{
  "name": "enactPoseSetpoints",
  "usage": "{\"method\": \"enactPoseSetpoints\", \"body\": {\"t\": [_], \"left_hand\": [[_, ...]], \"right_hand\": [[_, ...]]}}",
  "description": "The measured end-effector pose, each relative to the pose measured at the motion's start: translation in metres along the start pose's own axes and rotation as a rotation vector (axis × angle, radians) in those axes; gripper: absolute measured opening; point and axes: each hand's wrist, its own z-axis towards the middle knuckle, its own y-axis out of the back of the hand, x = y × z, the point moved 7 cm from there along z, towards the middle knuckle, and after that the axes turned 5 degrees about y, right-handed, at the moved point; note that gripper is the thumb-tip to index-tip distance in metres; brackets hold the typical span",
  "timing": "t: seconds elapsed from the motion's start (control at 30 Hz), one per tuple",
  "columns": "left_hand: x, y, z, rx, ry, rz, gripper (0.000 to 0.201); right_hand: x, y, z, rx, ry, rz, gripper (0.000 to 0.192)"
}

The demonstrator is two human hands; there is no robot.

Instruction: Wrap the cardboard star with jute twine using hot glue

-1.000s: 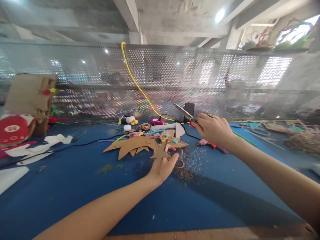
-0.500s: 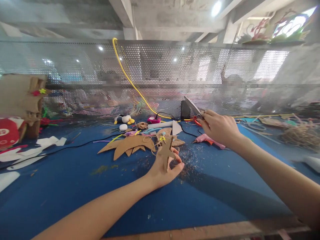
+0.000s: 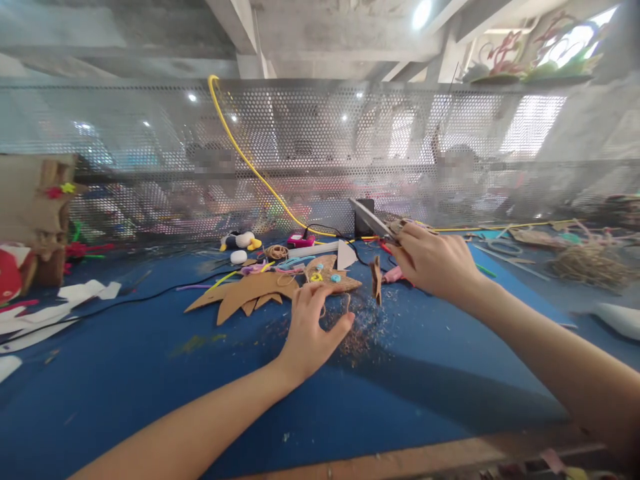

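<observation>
My right hand [image 3: 435,263] is raised over the blue table [image 3: 150,373], closed on a pair of scissors [image 3: 371,220] whose blades point up and left. A small brown cardboard piece [image 3: 375,280] stands on edge just below and left of that hand; I cannot tell whether a finger holds it. My left hand [image 3: 307,327] rests palm down with fingers apart, its fingertips at the edge of the flat cardboard leaf shapes [image 3: 250,293]. A thin twine strand [image 3: 346,303] lies by its thumb, and brown crumbs [image 3: 363,333] are scattered just right of it.
A perforated metal screen [image 3: 150,167] closes the table's far side, with a yellow cable [image 3: 245,157] running down it. Behind the cardboard lie a twine coil [image 3: 277,252], a white wedge [image 3: 345,255], a pink glue gun [image 3: 394,274] and a black box [image 3: 367,205]. White paper scraps [image 3: 75,297] lie left, a raffia heap [image 3: 590,263] right.
My left hand let go of the small cardboard piece it held upright and dropped flat onto the table. The piece now stands near my right hand, which has shifted slightly with the scissors.
</observation>
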Motion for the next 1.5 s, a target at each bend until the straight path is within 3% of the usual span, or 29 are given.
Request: {"method": "enactPoseSetpoints", "body": {"t": [0.13, 0.2, 0.3, 0.4, 0.53, 0.77, 0.83, 0.97, 1.13, 1.33, 1.5], "left_hand": [[0.002, -0.002, -0.001, 0.016, -0.02, 0.029, 0.056], [-0.001, -0.002, -0.002, 0.044, -0.052, 0.018, 0.047], [-0.007, 0.001, -0.003, 0.069, -0.093, 0.0, 0.019], [-0.013, 0.001, -0.005, 0.112, -0.116, -0.005, 0.027], [-0.014, 0.0, -0.006, 0.139, -0.127, -0.025, 0.028], [-0.014, -0.002, -0.007, 0.15, -0.127, -0.037, 0.029], [-0.013, -0.002, -0.006, 0.154, -0.116, -0.037, 0.03], [-0.012, -0.002, -0.006, 0.183, -0.089, -0.052, 0.034], [-0.01, 0.0, -0.006, 0.192, -0.05, -0.075, 0.036], [-0.003, -0.005, 0.0, 0.224, 0.019, -0.127, 0.037], [0.004, -0.009, 0.003, 0.251, 0.077, -0.116, 0.035]], "right_hand": [[0.02, 0.004, -0.01, -0.035, 0.089, -0.015, 0.05], [0.029, 0.005, -0.013, -0.026, 0.124, -0.038, 0.05], [0.036, 0.005, -0.013, -0.001, 0.14, -0.043, 0.049], [0.034, 0.004, -0.01, 0.03, 0.094, 0.0, 0.051], [0.018, -0.001, 0.0, 0.054, 0.014, 0.07, 0.048], [-0.044, -0.014, 0.033, 0.005, -0.278, 0.299, 0.039], [-0.05, -0.018, 0.04, 0.0, -0.304, 0.288, 0.038], [-0.023, -0.037, 0.045, 0.162, -0.164, 0.138, 0.045], [0.027, -0.081, 0.044, 0.34, 0.08, 0.081, 0.046], [0.057, -0.133, 0.046, 0.448, 0.149, 0.162, 0.037], [0.071, -0.15, 0.049, 0.492, 0.128, 0.307, 0.034]]}}
